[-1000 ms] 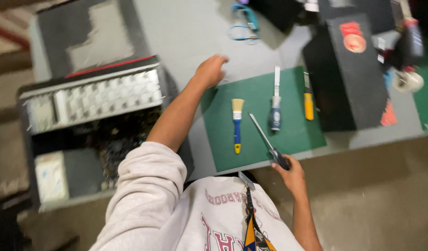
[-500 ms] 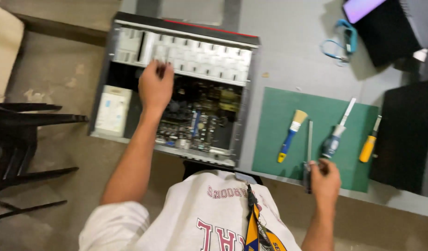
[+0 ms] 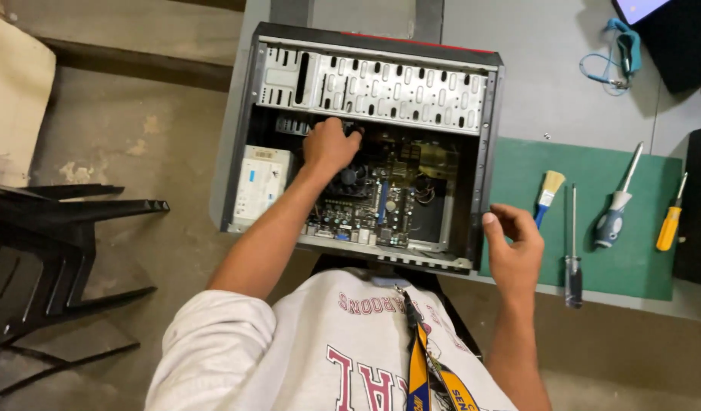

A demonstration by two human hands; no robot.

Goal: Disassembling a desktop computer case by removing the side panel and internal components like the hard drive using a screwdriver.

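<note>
An open desktop computer case [image 3: 487, 152] lies on its side on the grey table, showing a motherboard [image 3: 388, 205], a pale power supply [image 3: 260, 183] and a perforated metal drive cage [image 3: 381, 87]. My left hand [image 3: 331, 144] reaches inside, fingers curled just under the drive cage above the board; what they touch is hidden. By the case's right wall my right hand [image 3: 514, 247] hovers with its fingers apart and nothing in it. A long screwdriver with a dark handle [image 3: 572, 259] lies on the green mat [image 3: 639, 266] just right of that hand.
On the mat also lie a small brush [image 3: 546, 196], a blue-grey screwdriver [image 3: 615, 213] and a yellow-handled screwdriver [image 3: 670, 224]. A blue coiled strap [image 3: 620, 49] sits at the back right. Black chair legs [image 3: 46, 243] stand on the floor to the left.
My right hand has let go of the dark-handled screwdriver, which now lies on the mat. My left hand moved from the drive cage's top down into the case.
</note>
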